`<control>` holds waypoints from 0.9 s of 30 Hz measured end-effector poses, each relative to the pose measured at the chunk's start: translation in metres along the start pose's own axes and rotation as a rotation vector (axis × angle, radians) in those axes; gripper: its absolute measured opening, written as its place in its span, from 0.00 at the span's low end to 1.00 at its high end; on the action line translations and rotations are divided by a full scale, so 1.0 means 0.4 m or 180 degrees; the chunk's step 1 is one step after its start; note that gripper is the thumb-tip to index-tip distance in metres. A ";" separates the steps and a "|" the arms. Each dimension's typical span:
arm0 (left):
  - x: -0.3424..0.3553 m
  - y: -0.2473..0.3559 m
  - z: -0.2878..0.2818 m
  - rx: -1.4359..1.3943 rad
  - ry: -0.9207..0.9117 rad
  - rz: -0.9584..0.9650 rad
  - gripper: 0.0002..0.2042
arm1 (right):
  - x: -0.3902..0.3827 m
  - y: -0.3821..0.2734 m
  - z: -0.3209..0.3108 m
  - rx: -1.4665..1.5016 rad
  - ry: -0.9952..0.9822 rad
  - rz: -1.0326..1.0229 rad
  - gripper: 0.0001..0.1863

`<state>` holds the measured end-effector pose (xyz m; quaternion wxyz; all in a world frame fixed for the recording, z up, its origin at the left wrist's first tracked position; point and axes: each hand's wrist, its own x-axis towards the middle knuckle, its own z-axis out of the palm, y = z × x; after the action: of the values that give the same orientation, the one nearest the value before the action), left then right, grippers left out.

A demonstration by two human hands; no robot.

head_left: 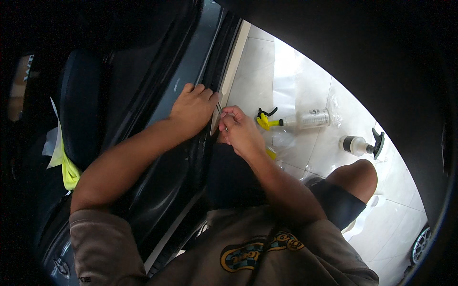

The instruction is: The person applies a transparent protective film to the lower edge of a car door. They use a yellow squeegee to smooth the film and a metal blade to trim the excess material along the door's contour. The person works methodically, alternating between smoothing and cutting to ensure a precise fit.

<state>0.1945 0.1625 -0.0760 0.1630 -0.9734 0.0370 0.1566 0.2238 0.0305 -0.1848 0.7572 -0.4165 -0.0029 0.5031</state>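
Note:
My left hand lies on the dark door sill of a car, its fingers curled over the sill's outer edge. What those fingers hold, if anything, is hidden. Just right of it, my right hand is closed in a pinch around a thin, dark, narrow tool whose exact kind I cannot make out. The tool's end sits between the two hands, close to a pale beige strip running along the outside of the sill.
On the tiled floor lie a clear spray bottle with a yellow-black head and a white spray bottle with a dark trigger. A yellow cloth hangs by the seat. Clear plastic film and a wheel are at right.

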 end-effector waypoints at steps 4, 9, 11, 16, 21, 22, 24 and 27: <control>0.094 0.004 0.033 -0.0295 0.0097 -0.0321 0.12 | -0.002 -0.043 -0.058 -0.0236 0.0317 -0.0019 0.08; 0.264 0.109 0.079 -0.1274 0.0916 -0.0233 0.11 | -0.004 -0.155 -0.213 0.0287 0.1163 -0.0475 0.09; 0.375 0.167 0.116 -0.1432 0.1213 -0.0070 0.10 | -0.025 -0.204 -0.243 -0.0058 0.1286 -0.0711 0.10; 0.627 0.325 0.223 -0.1457 0.1843 0.0141 0.07 | -0.161 -0.323 -0.273 -0.1055 0.1181 -0.0759 0.08; 0.699 0.496 0.286 -0.1694 0.1060 0.0099 0.07 | -0.310 -0.357 -0.293 -0.1951 0.0656 -0.0567 0.10; 0.659 0.538 0.303 -0.1901 0.0888 -0.0052 0.08 | -0.325 -0.348 -0.329 -0.1902 0.0482 -0.0382 0.10; 0.581 0.595 0.319 -0.2452 0.0506 -0.0295 0.10 | -0.356 -0.346 -0.363 -0.2111 0.0490 -0.0028 0.11; 0.384 0.645 0.228 -0.3158 -0.0154 -0.1007 0.10 | -0.458 -0.384 -0.331 -0.2118 0.0830 0.0493 0.18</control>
<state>0.2818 -0.0542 -0.2853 -0.2954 -0.9234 -0.1930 0.1511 0.3061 -0.2154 -0.0978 0.5339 -0.6997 -0.0383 0.4732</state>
